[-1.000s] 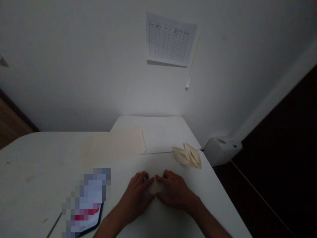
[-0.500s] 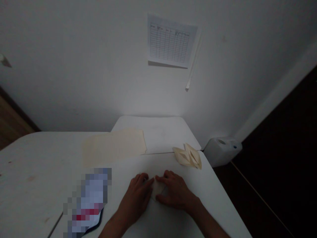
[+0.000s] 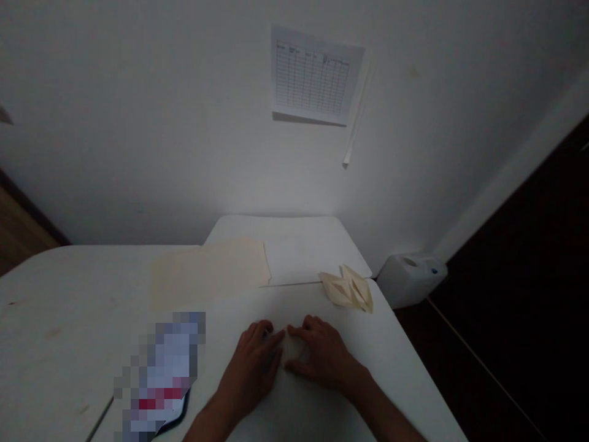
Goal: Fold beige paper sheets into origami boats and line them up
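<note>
A small pale folded paper (image 3: 293, 347) lies on the white table (image 3: 69, 307), nearly the same shade as the tabletop. My left hand (image 3: 252, 368) and my right hand (image 3: 322, 356) hold it between them, fingertips on its sides. Beyond my right hand sits a cluster of folded cream paper pieces (image 3: 347, 290). A flat cream paper sheet (image 3: 209, 273) lies further forward, left of centre. A pixelated, blurred object (image 3: 161, 374) sits next to my left hand, and I cannot tell what it is.
A second white table (image 3: 294, 245) butts against the far end. The near table's right edge (image 3: 414, 362) drops to a dark floor. A white plastic container (image 3: 409, 279) stands beyond that corner. A printed grid chart (image 3: 313, 73) hangs on the wall.
My hands have shifted slightly on the folded paper, and the paper is harder to make out between them. The camera view has moved a little; the other objects stay in place.
</note>
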Demonstrator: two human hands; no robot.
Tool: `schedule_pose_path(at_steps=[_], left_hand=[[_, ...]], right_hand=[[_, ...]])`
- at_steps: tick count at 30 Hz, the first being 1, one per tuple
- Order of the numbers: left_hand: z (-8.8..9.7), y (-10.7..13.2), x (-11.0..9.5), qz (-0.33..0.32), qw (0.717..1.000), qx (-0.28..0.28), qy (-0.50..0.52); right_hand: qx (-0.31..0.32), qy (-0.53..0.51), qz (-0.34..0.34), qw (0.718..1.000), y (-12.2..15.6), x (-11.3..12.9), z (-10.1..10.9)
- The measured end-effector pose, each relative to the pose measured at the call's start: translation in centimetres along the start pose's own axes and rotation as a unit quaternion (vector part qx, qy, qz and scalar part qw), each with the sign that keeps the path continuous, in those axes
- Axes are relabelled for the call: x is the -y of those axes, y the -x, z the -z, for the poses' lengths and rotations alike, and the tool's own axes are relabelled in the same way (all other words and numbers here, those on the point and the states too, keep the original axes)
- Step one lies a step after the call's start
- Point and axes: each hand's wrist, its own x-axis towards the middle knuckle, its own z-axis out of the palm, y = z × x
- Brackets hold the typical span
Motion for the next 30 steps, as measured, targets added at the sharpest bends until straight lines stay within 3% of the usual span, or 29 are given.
schedule_pose_path(at_steps=[10,23,30], left_hand=[[0.3,0.1,0.0,-0.005,1.000,0.004,-0.004],[-0.7,0.8,-0.2,-0.033,0.996,-0.053,-0.067],[-0.2,0.5,-0.5,-0.069,0.997,0.021,0.036]], right_hand=[[-0.010,0.005,0.003,1.000,0.2,0.1,0.1],[-0.073,0.011,-0.043,0.996,0.9,0.3,-1.7],[-0.115,0.036,-0.007,0.993,1.7,0.9,-3.2]])
